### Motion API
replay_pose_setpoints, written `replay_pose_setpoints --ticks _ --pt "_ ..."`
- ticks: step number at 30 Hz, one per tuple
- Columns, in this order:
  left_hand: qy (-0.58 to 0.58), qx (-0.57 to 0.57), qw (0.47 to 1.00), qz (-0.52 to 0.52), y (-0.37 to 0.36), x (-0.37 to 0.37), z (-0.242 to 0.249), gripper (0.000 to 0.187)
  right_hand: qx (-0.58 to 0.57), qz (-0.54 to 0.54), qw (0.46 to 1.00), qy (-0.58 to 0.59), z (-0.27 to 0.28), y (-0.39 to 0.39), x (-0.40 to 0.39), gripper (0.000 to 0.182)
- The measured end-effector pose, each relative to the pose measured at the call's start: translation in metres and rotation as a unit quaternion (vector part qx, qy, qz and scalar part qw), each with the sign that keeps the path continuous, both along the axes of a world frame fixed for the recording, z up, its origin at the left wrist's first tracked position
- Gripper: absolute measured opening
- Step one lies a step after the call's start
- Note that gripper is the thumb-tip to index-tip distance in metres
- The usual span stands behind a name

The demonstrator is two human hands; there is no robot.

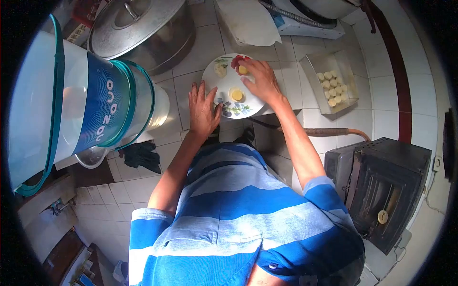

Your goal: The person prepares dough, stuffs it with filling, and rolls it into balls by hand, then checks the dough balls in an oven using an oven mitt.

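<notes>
A white plate (225, 90) with a flower pattern sits on the tiled counter in front of me. Near its middle lies a small yellow round piece (236, 94), thick like a disc of dough. Toward the far right rim is a second yellow round piece (243, 70), between the thumb and fingertips of my right hand (264, 82). A pale, flattened lump (220, 70) shows near the plate's upper left. My left hand (204, 110) rests at the left rim with its fingers spread, holding nothing.
On the right, a rectangular metal tin (327, 107) holds several pale round pieces. A large lidded pot (167, 52) and a big clear bucket (71, 95) with teal trim stand at left. White paper (248, 24) lies beyond the plate. A small oven (389, 190) is at lower right.
</notes>
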State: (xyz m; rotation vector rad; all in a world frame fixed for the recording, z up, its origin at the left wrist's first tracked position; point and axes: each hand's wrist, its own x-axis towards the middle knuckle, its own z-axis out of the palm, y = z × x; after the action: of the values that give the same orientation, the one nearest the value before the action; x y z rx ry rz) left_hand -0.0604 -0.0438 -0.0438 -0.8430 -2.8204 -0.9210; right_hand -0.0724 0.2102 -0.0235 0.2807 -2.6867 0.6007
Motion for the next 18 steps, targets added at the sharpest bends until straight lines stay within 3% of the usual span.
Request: replay_pose_setpoints --ticks 2,8,18 --pt "-0.003 0.000 1.000 0.006 0.001 0.000 -0.002 0.056 -0.074 0.037 0.996 -0.031 0.003 -0.008 0.020 0.049" --pt "0.007 0.027 0.999 -0.019 0.008 -0.006 -0.003 0.056 -0.063 0.066 0.987 -0.132 -0.009 -0.023 0.046 0.044" --pt "0.006 0.034 0.999 -0.021 0.012 -0.010 -0.005 0.057 -0.087 0.019 0.994 -0.065 -0.018 -0.022 0.043 0.034"
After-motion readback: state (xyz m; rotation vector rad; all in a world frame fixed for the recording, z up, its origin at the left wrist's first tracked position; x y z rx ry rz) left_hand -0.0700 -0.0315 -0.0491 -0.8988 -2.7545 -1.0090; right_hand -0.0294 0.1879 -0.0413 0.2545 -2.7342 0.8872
